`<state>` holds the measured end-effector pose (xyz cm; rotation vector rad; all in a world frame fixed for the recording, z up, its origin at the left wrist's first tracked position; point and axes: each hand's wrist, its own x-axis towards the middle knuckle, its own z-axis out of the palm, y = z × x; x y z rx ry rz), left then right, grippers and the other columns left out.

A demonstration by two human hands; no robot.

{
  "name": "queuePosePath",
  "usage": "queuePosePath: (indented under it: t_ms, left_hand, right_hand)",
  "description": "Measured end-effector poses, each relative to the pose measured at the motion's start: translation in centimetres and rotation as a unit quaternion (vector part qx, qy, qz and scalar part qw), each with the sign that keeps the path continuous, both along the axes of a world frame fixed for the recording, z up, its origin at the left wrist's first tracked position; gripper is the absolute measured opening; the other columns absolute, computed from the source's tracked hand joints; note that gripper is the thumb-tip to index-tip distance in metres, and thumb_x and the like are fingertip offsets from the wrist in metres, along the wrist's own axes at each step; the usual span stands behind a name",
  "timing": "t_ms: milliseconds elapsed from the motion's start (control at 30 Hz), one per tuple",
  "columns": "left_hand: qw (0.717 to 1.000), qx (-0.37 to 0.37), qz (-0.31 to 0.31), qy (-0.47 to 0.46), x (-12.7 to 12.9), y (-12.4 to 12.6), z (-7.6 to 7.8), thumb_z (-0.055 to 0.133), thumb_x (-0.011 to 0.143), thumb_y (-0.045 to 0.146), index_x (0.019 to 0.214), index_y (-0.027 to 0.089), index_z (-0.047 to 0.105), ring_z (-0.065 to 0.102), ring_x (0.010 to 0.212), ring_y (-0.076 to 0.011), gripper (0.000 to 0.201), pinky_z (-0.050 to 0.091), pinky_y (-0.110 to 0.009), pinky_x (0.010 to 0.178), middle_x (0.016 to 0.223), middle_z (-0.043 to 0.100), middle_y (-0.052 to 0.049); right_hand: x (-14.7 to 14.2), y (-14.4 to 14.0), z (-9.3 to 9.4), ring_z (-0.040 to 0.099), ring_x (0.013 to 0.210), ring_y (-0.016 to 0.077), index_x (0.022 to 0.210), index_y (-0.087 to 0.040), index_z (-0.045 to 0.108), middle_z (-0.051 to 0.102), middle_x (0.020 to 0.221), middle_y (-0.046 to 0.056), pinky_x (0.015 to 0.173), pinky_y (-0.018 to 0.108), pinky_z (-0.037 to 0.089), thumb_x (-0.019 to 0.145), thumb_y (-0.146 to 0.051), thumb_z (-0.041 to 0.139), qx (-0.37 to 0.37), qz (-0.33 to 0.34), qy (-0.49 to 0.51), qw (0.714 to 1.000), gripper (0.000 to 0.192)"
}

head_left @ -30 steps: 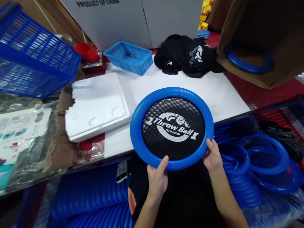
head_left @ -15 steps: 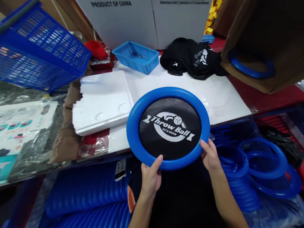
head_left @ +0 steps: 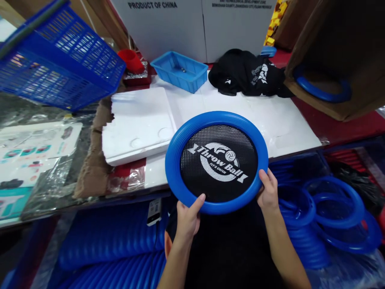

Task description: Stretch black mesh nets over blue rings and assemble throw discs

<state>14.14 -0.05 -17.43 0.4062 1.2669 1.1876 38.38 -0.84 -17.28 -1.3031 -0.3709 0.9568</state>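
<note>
Between my two hands is a round throw-ball paddle (head_left: 217, 120), a ribbed blue ring with black mesh across it, printed "Throw Ball FLY & CATCH" in white. My left hand (head_left: 189, 216) grips the lower left of the rim, thumb on top. At the lower right of the rim, my right hand (head_left: 267, 189) is closed on it too, thumb over the edge. The fingers below the rim are mostly hidden. The paddle is held tilted over the front edge of the white table board (head_left: 282, 128).
A white foam slab (head_left: 138, 124) and a light-blue bin (head_left: 180, 72) lie behind the paddle, beside black printed mesh cloths (head_left: 246, 72). A blue basket (head_left: 66, 60) stands left, an open carton (head_left: 333, 108) right. Stacked blue rings (head_left: 108, 237) fill the space below; more loose rings (head_left: 339, 200) lie right.
The view has shifted slightly, so the background sits further right. Both hands keep hold of the paddle, which has turned slightly clockwise.
</note>
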Motion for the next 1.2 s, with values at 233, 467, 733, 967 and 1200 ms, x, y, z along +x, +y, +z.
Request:
queuePosePath:
  t_ms: [233,467,733,967,1200]
  left_hand:
    - [0.991,0.056,0.112,-0.042,0.1,2.1,0.9,0.08,0.087,0.063,0.121,0.018,0.076,0.071,0.125,-0.0277,0.056,0.057,-0.039,0.111,0.122,0.078,-0.011]
    - [0.979,0.027,0.176,0.103,-0.1,3.5,0.3,0.082,0.08,0.071,0.092,0.014,0.07,0.068,0.076,-0.0159,0.06,0.059,-0.027,0.076,0.079,0.07,-0.001]
    - [0.972,0.055,0.158,0.167,-1.1,3.5,-0.3,0.079,0.08,0.074,0.07,0.019,0.049,0.037,0.057,-0.0085,0.063,0.04,-0.022,0.057,0.061,0.039,0.008]
    - [0.968,0.06,0.149,0.193,-1.1,3.5,-0.1,0.078,0.08,0.075,0.068,0.021,0.041,0.027,0.055,-0.0071,0.067,0.031,-0.021,0.052,0.061,0.029,0.01]
    - [0.966,0.065,0.162,0.19,-0.9,3.6,-0.5,0.078,0.08,0.074,0.075,0.018,0.056,0.043,0.057,-0.0096,0.061,0.042,-0.023,0.058,0.061,0.044,0.007]
  right_hand:
    - [-0.5,-0.8,-0.7,0.062,0.072,0.0155,0.113,-0.022,0.075,0.074,0.089,0.001,0.068,0.029,0.052,0.088,-0.048,0.081,0.015,0.0,-0.014,1.0,0.037]
    - [0.9,-3.0,-2.1,0.072,0.092,0.0194,0.125,-0.026,0.073,0.079,0.109,0.002,0.087,0.032,0.058,0.09,-0.041,0.08,0.022,0.092,-0.003,0.996,0.039]
    - [3.4,-1.4,-3.9,0.076,0.11,0.0279,0.126,-0.025,0.074,0.082,0.117,0.005,0.1,0.041,0.06,0.078,-0.052,0.087,-0.011,0.122,0.01,0.992,0.057]
    - [2.3,0.8,-3.1,0.077,0.095,0.0229,0.112,-0.022,0.077,0.082,0.106,0.004,0.094,0.039,0.062,0.082,-0.058,0.082,0.028,0.049,0.006,0.998,0.047]
    - [1.4,0.2,-2.5,0.071,0.089,0.02,0.116,-0.018,0.074,0.077,0.099,0.005,0.086,0.035,0.058,0.089,-0.054,0.077,0.054,0.028,-0.084,0.995,0.045]
